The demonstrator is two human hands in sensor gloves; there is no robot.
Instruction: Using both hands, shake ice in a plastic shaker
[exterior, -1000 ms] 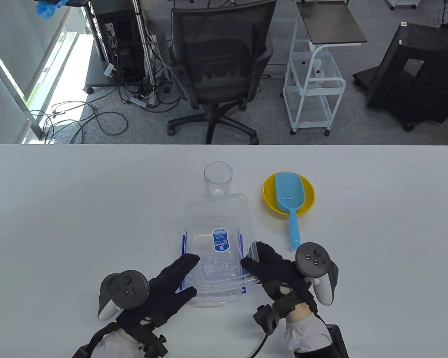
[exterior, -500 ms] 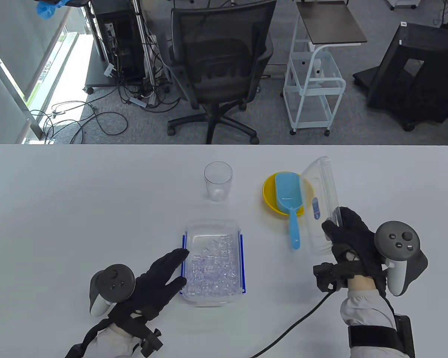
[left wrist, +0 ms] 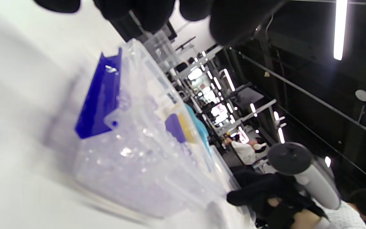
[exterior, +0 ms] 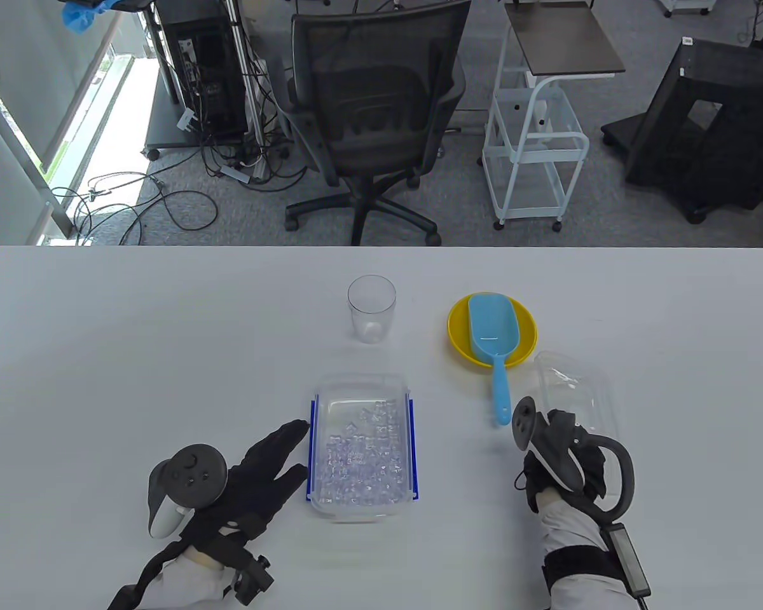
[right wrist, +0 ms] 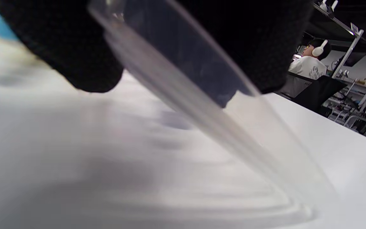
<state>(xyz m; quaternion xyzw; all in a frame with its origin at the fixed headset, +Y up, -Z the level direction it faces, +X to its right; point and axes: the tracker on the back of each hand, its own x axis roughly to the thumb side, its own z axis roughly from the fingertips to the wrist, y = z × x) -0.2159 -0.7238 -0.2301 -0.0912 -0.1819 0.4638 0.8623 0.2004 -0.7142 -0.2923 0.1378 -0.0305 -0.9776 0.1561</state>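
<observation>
A clear plastic box (exterior: 361, 445) with blue side clips holds ice cubes and stands open near the table's front; it also fills the left wrist view (left wrist: 132, 143). My left hand (exterior: 273, 457) lies flat with its fingers against the box's left side. My right hand (exterior: 566, 445) grips the box's clear lid (exterior: 569, 387) by its near edge, right of the box, low over the table. The right wrist view shows the lid (right wrist: 202, 105) pinched between the gloved fingers (right wrist: 75, 57). A clear cup (exterior: 371, 309) stands behind the box.
A yellow bowl (exterior: 526, 330) with a blue scoop (exterior: 493, 337) in it sits right of the cup, the scoop's handle pointing toward the lid. An office chair and a white cart stand beyond the table's far edge.
My right hand lifted the lid off the box, carried it right and lowered it toward the table beside the scoop. My left hand stayed against the box's left side.
</observation>
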